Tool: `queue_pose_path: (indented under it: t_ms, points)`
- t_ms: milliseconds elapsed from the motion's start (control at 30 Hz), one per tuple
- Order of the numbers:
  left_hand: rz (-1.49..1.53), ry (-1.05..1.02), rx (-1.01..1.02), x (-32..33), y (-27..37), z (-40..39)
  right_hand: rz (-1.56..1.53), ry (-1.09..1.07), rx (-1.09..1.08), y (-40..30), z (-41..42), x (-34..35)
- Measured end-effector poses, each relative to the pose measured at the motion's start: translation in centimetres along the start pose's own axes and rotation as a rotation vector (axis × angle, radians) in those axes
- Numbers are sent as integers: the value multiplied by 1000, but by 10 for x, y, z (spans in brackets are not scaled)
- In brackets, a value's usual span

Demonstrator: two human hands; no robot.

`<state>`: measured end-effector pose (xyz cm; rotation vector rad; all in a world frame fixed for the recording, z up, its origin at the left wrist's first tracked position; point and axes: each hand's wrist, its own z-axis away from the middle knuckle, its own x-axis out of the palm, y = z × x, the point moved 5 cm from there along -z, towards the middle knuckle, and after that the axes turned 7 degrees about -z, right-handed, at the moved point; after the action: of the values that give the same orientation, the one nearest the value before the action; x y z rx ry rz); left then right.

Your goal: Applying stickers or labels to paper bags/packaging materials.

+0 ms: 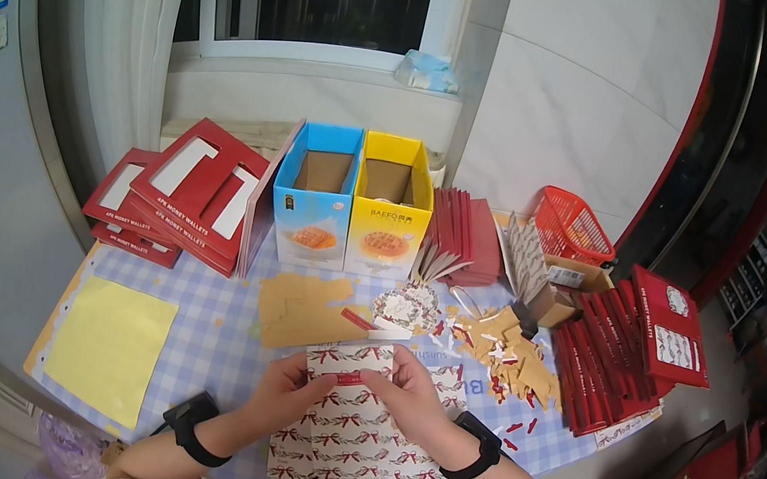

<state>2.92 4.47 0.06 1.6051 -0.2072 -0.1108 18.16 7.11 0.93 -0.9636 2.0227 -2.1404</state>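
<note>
My left hand (289, 391) grips the left edge of a white paper wallet (352, 356) printed with rows of garlands and red bows. On its right edge is my right hand (410, 405). Both thumbs press the ends of a small red label strip (350, 379) lying across the wallet's front. Beneath it, more sheets of the same print (362, 457) rest at the table's front edge. Just beyond my hands are a brown paper sheet (303, 310), another red strip (356, 319) and a pile of wreath-shaped paper cutouts (406, 308).
Red window-cut card sleeves (198, 186) are stacked at left, near a yellow sheet (109, 346). Blue (309, 227) and yellow (387, 240) boxes stand behind. Brown paper scraps (515, 360), packed red sleeves (608, 353) and a red plastic basket (574, 226) occupy the right side.
</note>
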Motion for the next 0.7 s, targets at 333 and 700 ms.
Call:
queue_pose_path:
  t_ms: [333,700]
  points:
    - [277,206,227,-21,7,-8,162,-118,53,-2,-2,5]
    - [148,213,60,-22,13,-7,800,439,-474,-131,-34,-82]
